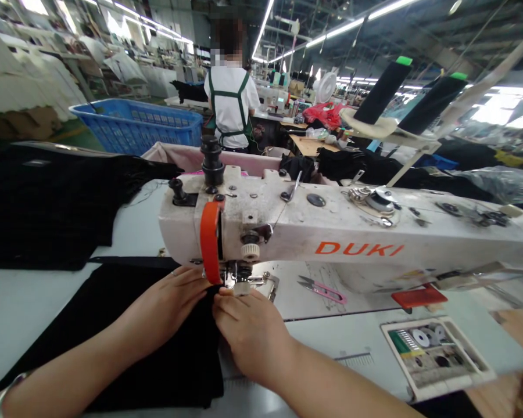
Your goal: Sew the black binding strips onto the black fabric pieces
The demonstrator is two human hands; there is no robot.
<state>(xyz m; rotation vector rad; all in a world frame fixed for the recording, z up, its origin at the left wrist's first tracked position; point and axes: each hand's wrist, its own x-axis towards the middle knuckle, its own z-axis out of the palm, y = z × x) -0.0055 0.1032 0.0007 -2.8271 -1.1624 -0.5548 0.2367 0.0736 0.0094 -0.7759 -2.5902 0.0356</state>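
Observation:
Under the head of a white sewing machine (287, 226) lies the right edge of a black cloth (157, 354). My left hand (169, 302) rests on this cloth just left of the needle area, palm down with its fingers stretched out. Close to the presser foot, my right hand (250, 325) has its fingers bent together at the cloth's edge, in a pinch. The fingertips are partly hidden by the machine head, and the needle itself cannot be made out.
Pink thread snips (325, 290) and a red piece (419, 296) lie under the machine arm. A parts tray (438, 357) sits at right. More black fabric (52, 209) is at left. Behind are a blue basket (139, 125), thread cones (383, 90) and a person (230, 107).

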